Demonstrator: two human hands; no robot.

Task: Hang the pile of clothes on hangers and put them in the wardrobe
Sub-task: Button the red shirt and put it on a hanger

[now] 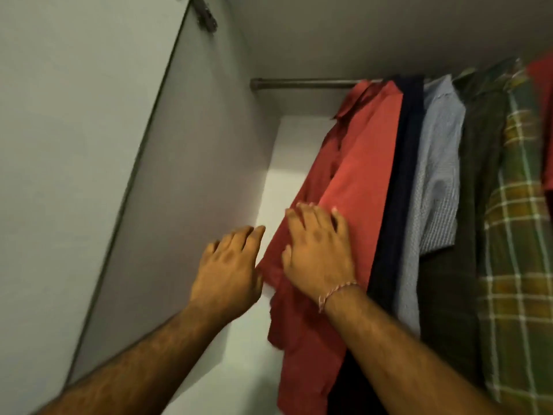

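At the far left the wardrobe door [74, 145] stands open, with a metal hinge [205, 15] near its top corner. Next comes the grey side wall of the wardrobe [194, 163], and a metal rail [299, 83] runs from that wall toward the right, under the top panel.

The left hand [229, 265] reaches into the wardrobe with its fingers [254, 233] loosely extended and released; they grasp nothing. Its edge sits just beside the hem of the red shirt [359, 163], and whether it touches the cloth cannot be told.

The right hand [318, 244] lies flat on the front of the red shirt, fingers spread and relaxed, pressing the cloth rather than clenching it. A thread bracelet [336, 292] circles that wrist.

The red shirt hangs from the rail as the leftmost garment. Right of it, packed close together, hang a dark navy garment [401, 175], a light blue checked shirt [438, 175], a dark green shirt [478, 190] and a green and yellow plaid shirt [514, 250]. At the right edge a strip of another red garment [543, 94] shows. The hangers themselves are hidden by the clothes.
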